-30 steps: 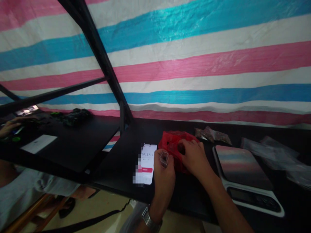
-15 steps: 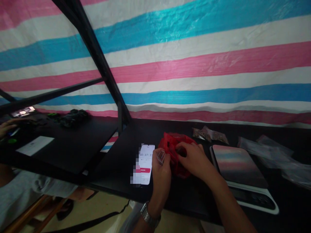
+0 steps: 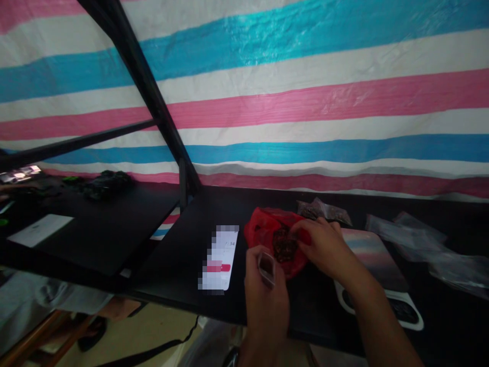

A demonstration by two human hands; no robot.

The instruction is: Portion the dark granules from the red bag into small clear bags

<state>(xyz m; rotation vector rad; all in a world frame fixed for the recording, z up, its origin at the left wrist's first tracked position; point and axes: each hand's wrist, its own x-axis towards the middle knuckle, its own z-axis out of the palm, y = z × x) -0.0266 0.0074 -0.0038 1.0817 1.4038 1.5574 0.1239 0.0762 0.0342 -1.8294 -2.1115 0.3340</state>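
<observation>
Clock positions refer to the red bag [image 3: 256, 227] as dial centre, 12 o'clock at the top of the view. The red bag sits on the table [image 3: 179, 260], mouth spread; dark contents [image 3: 283, 251] are visible inside, their individual pieces hard to make out.

Left hand [image 3: 267, 300], between 6 and 7 o'clock: the grip pinches a small clear bag [image 3: 267, 270], its mouth facing up. The lower part of this bag is hidden by the fingers.

Right hand [image 3: 328, 247], 3 o'clock: fingertips reach over the dark contents. Whether this grip is pinching a piece cannot be determined.

Phone [image 3: 222, 275], between 8 and 9 o'clock: display partly pixelated. Filled bags [image 3: 326, 211], 2 o'clock: partly covered by the right hand. Scale [image 3: 376, 260], between 3 and 4 o'clock: partly hidden by the right forearm. Flat clear bags [image 3: 405, 234], 3 o'clock: overlapping, outlines indistinct.
</observation>
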